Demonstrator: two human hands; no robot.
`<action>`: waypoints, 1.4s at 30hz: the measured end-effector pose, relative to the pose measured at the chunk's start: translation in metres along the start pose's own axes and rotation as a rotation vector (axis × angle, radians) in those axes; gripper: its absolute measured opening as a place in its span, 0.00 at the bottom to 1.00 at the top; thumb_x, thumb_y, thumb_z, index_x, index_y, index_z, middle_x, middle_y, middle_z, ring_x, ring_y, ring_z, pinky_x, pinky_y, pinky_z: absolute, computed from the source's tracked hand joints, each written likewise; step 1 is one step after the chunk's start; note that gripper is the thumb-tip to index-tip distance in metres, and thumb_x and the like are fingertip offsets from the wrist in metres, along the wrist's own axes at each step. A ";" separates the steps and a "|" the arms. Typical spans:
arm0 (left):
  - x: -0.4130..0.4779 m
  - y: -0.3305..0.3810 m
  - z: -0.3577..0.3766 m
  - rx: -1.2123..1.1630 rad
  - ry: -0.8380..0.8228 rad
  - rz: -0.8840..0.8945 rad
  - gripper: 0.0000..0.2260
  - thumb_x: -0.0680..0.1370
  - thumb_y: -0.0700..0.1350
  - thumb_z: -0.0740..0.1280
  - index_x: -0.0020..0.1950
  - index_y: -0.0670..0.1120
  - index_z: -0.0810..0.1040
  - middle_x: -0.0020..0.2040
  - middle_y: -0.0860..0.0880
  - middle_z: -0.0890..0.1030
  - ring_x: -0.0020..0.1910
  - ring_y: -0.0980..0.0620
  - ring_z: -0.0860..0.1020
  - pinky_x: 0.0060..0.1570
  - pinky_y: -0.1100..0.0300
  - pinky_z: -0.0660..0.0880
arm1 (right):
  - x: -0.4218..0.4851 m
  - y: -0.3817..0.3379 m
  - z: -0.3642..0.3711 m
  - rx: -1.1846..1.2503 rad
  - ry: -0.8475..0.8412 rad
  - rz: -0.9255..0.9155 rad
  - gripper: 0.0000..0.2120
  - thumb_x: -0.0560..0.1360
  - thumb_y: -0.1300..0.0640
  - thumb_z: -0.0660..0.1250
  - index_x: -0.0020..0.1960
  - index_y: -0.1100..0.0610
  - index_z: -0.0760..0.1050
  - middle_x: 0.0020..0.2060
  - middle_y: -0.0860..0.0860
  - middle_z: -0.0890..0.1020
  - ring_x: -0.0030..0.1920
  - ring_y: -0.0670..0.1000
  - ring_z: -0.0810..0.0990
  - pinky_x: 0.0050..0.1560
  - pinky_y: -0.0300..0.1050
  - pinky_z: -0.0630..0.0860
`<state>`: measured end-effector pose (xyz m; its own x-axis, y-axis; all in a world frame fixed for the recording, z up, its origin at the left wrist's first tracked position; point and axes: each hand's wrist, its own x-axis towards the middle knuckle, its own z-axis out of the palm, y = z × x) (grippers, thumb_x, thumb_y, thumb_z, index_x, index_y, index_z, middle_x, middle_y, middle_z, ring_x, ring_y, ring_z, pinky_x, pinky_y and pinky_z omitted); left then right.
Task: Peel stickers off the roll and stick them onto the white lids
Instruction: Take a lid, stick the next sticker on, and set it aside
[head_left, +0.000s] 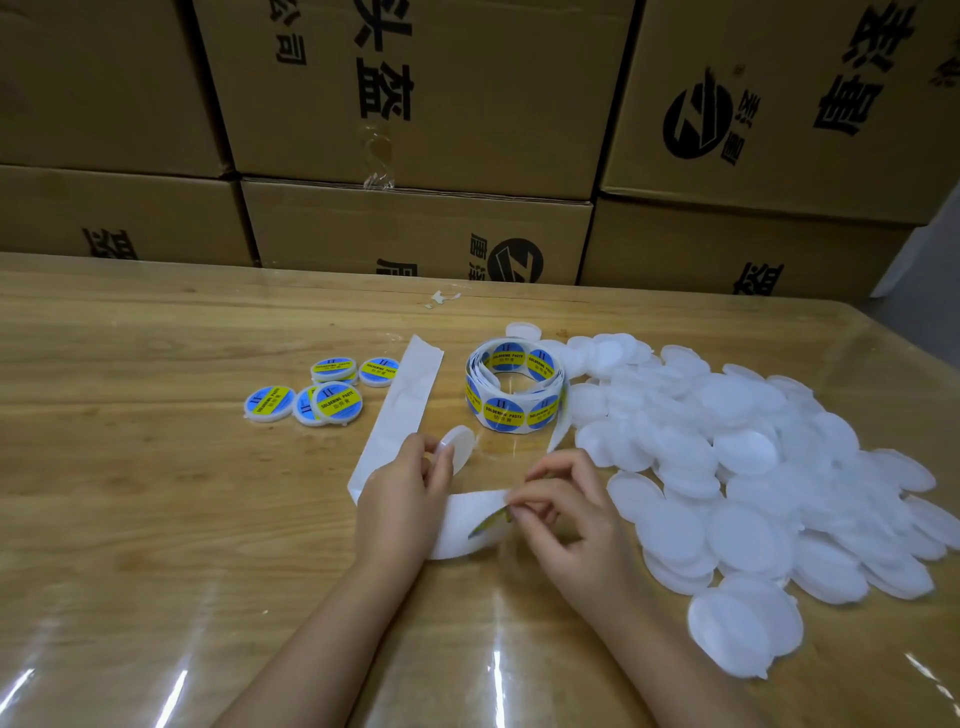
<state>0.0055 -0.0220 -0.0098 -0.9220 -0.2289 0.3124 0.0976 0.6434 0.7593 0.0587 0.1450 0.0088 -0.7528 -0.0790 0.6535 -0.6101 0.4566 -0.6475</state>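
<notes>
1. Peeling is the step in hand: my right hand pinches the edge of a sticker, lifting it off the backing strip nearest me.
2. My left hand grips one bare lid, tilted on edge, just beyond.
3. Next, I judge, the sticker must come fully free, then be centred on that lid and pressed flat.
4. Farther off stands the roll, the pile of lids just beside it on the right, finished lids well to its left.
</notes>
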 end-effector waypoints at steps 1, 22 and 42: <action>0.000 0.000 0.000 -0.001 0.002 0.003 0.05 0.78 0.51 0.63 0.44 0.52 0.74 0.26 0.54 0.74 0.30 0.59 0.72 0.28 0.64 0.62 | 0.001 0.001 0.000 0.017 0.019 0.009 0.04 0.71 0.64 0.70 0.42 0.57 0.81 0.46 0.50 0.74 0.36 0.42 0.74 0.40 0.32 0.73; -0.011 0.055 -0.025 -1.058 -0.303 -0.067 0.06 0.70 0.43 0.69 0.42 0.42 0.75 0.35 0.47 0.83 0.38 0.48 0.84 0.32 0.64 0.77 | 0.019 0.011 -0.018 0.606 0.543 0.615 0.12 0.75 0.63 0.68 0.39 0.47 0.82 0.31 0.46 0.79 0.31 0.43 0.74 0.32 0.33 0.72; -0.008 0.027 -0.008 -1.015 -0.370 -0.319 0.08 0.72 0.44 0.71 0.46 0.41 0.78 0.37 0.43 0.84 0.40 0.46 0.84 0.35 0.64 0.78 | 0.016 0.017 -0.010 0.737 0.380 0.732 0.04 0.70 0.62 0.70 0.42 0.54 0.82 0.30 0.48 0.77 0.31 0.44 0.73 0.34 0.34 0.73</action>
<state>0.0187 -0.0086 0.0125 -0.9973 0.0624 -0.0394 -0.0582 -0.3364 0.9399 0.0385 0.1604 0.0120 -0.9440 0.3297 0.0133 -0.1416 -0.3682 -0.9189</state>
